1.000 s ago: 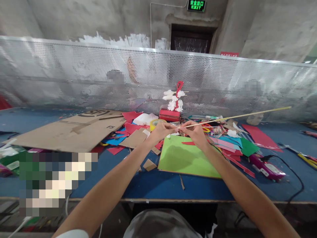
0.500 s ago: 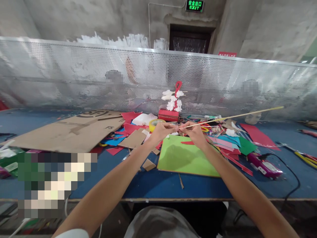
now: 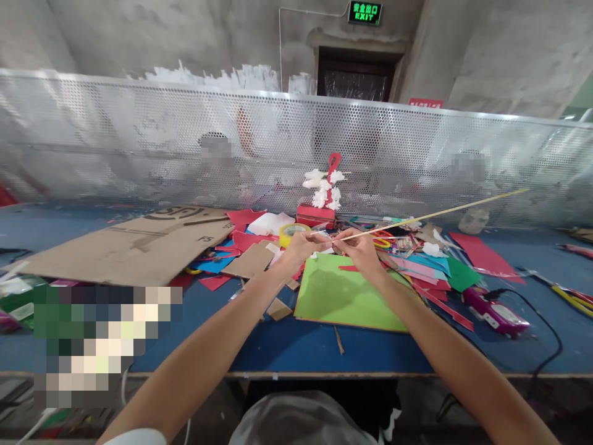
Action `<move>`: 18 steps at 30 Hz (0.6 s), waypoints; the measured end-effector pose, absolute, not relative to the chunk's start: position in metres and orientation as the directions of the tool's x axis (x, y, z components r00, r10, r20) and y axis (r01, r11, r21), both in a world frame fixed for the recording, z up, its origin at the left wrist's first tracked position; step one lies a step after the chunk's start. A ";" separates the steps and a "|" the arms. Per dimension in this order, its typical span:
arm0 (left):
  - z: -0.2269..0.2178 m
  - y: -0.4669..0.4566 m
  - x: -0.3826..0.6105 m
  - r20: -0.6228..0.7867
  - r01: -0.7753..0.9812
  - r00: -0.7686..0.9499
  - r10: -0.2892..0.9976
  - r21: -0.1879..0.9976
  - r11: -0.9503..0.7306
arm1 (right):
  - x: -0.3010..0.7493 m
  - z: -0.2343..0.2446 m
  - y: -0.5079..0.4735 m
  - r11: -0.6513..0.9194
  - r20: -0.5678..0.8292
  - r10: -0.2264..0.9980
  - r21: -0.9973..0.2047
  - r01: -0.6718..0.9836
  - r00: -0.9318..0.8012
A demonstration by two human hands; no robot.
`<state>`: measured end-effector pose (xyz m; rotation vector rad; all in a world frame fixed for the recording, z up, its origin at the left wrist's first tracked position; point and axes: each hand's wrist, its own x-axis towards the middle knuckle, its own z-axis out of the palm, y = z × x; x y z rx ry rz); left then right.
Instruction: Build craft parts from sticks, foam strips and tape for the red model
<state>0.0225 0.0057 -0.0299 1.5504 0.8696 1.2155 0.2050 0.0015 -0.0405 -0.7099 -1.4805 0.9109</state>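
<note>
What worries me from where I watch is leverage: the thin stick [image 3: 440, 213] runs far out to the right of my right hand [image 3: 356, 243], rising toward its free tip, so a small slip in that pinch could swing the whole length or snap it near the fingers. The right hand is closed to a fingertip pinch near the stick's inner end. My left hand [image 3: 303, 244] meets it there, thumb and fingers drawn close together; the contact is too small for me to tell whether it grips the stick too. A forward lurch could also knock the red stand [image 3: 315, 215] just beyond both hands, bearing white tufts [image 3: 319, 198]. Below the hands, a green sheet [image 3: 343, 296] lies on the table [image 3: 296, 355].
</note>
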 end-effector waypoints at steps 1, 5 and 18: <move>-0.031 0.007 0.023 0.259 -0.019 0.249 0.933 0.965 -0.263 | 0.205 -0.040 0.002 0.508 0.512 0.852 -0.859 -0.065 -0.109; -0.033 0.011 0.022 0.096 -0.004 0.279 0.955 0.995 -0.099 | 0.206 -0.040 0.003 0.505 0.507 0.854 -0.862 -0.051 -0.115; -0.035 0.022 0.013 0.020 -0.044 0.442 0.897 0.999 0.000 | 0.212 -0.037 0.005 0.449 0.476 0.849 -0.879 -0.162 -0.229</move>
